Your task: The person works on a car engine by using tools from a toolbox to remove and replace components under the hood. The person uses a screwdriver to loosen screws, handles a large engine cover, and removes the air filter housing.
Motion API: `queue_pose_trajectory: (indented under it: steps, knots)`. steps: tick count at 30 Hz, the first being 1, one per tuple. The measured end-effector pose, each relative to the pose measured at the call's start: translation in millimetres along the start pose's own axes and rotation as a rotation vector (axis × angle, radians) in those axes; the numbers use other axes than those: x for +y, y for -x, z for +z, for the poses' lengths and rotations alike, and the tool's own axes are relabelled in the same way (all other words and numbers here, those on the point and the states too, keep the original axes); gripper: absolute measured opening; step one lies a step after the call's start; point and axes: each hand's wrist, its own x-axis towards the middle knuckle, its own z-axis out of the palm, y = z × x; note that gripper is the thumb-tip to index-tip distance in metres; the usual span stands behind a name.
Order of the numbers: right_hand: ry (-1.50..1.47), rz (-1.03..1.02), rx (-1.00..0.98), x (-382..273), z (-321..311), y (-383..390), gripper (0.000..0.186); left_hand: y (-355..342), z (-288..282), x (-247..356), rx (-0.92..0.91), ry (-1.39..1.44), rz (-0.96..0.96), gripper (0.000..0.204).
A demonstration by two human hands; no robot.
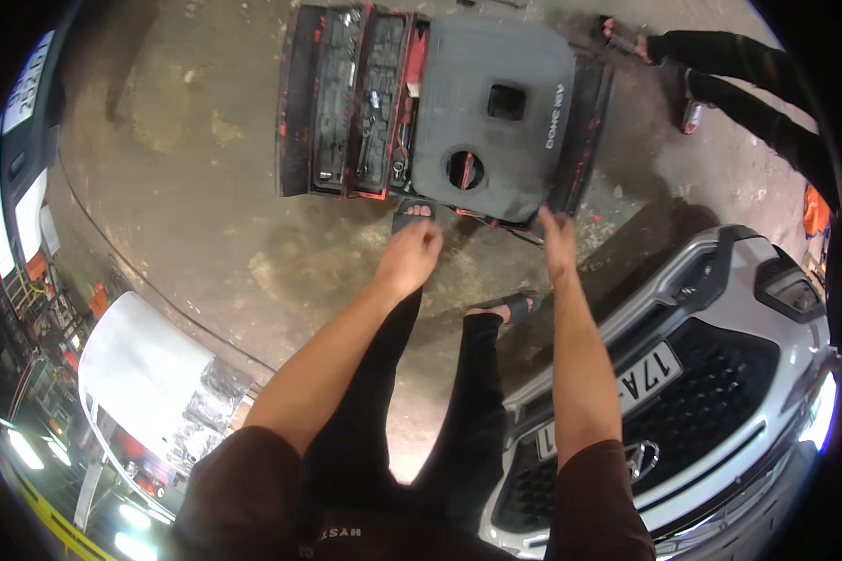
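Observation:
A large grey plastic engine cover point(496, 122) lies over the right half of an open red tool chest point(346, 103) on the concrete floor. My right hand point(557, 241) touches the cover's near edge, fingers curled at its rim. My left hand point(410, 254) hovers just short of the cover's near-left edge, fingers loosely bent, holding nothing that I can see. Trays of sockets and wrenches point(374, 93) show in the chest's uncovered left half. My legs in black trousers and sandals stand below the hands.
A silver car's front grille and bumper point(711, 374) stands at the right, close to my right leg. Another person's legs in black point(739, 75) are at the top right. A white car part point(140, 365) and shelves fill the lower left.

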Motion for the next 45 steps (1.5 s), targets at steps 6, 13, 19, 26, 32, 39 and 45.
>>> queue_pose_trajectory:
  steps: [6,13,19,26,32,39,45]
  knots:
    - [0.017,-0.047,0.199,-19.9,74.4,-70.0,0.102,-204.7,31.7,-75.6,0.331,-0.153,-0.182,0.080]
    - [-0.274,-0.068,0.414,-50.8,77.6,-39.6,0.086,-209.0,21.9,-76.9,0.350,0.457,-0.378,0.090]
    - [-0.354,-0.219,0.082,-85.8,129.4,66.7,0.078,-123.2,-103.5,-106.9,0.736,0.304,0.044,0.061]
    - [-0.175,-0.076,-0.506,-96.4,280.5,62.7,0.096,-105.2,-250.8,-203.0,0.802,0.381,-0.336,0.086]
    - [-0.142,-0.087,-0.593,-72.6,290.3,48.4,0.074,-106.5,-262.6,-249.9,0.762,0.125,-0.392,0.074]
    - [0.291,-0.457,0.012,-63.9,258.3,-63.0,0.035,-24.1,-171.9,-196.4,0.685,-0.394,-0.015,0.045]
    - [0.513,-0.468,0.105,-113.2,291.0,-116.0,0.034,129.1,-82.2,-214.7,0.434,-0.331,-0.254,0.042]
